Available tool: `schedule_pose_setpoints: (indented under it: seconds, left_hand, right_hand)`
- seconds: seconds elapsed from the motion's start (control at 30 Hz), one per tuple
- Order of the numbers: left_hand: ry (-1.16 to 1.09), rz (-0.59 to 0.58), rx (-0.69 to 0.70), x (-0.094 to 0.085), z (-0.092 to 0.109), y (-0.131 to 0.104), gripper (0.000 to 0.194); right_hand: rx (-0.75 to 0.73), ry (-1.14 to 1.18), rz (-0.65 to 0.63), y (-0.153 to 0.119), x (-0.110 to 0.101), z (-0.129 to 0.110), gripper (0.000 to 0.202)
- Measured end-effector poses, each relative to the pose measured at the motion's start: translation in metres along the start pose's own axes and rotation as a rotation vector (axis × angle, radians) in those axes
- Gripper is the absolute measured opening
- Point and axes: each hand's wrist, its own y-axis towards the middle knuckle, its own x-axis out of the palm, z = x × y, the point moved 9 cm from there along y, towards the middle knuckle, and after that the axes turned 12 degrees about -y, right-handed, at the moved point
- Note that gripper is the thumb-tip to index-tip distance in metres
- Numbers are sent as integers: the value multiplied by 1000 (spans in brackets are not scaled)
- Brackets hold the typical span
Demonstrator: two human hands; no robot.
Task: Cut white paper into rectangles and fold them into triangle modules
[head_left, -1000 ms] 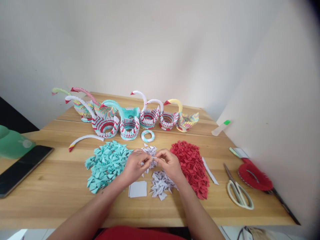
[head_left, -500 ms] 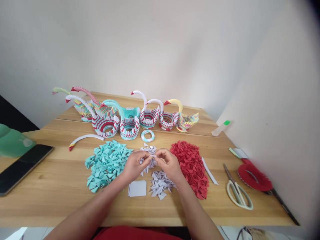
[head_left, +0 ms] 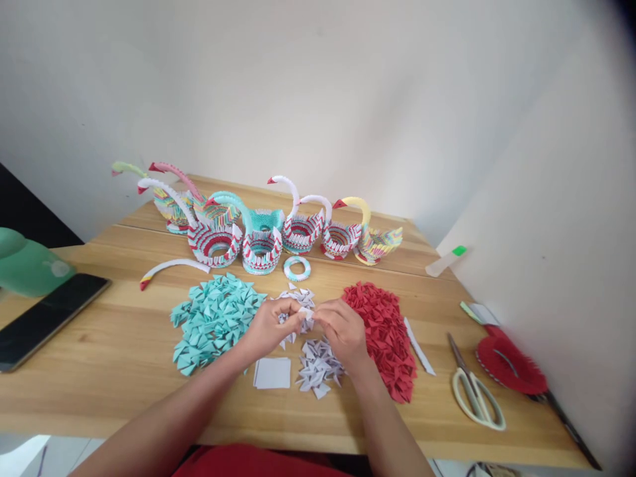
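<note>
Between my two hands is a small white paper piece [head_left: 306, 315], pinched from both sides above a pile of white folded pieces [head_left: 297, 297]. My left hand [head_left: 271, 326] grips its left side with thumb and forefinger; my right hand [head_left: 342, 330] has its fingertips on the right side. Nearer me lie a second white pile [head_left: 318, 368] and a stack of white paper rectangles [head_left: 272, 373]. Turquoise folded pieces [head_left: 216, 321] are heaped to the left, red ones [head_left: 385, 331] to the right.
Several paper swans [head_left: 262, 248] stand at the back, with a paper ring [head_left: 297, 268] before them. A phone [head_left: 50, 321] and green object [head_left: 32, 265] lie left. Scissors [head_left: 477, 394], a glue-like tube [head_left: 446, 261] and a red round object [head_left: 511, 364] are on the right.
The view has shifted and tilted slightly. The white paper piece shows more of its face, and my right hand has turned, its fingers more closed over the piece's right side.
</note>
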Motion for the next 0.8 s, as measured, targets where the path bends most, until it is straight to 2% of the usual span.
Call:
schedule_pose_setpoints:
  seconds: [0.2,0.57,0.8]
  left_hand:
    - [-119,-34,-71,2,-10,1,26]
    - [-8,-51,-6,2,-3,0,27]
    - [142,-30,85,1,7,0,29]
  right_hand:
    - [-17,24,-9,-1,0,0,21]
    - [38,93,-85,-3,13,7,14]
    - [163,141,-133,-6,20,18,14]
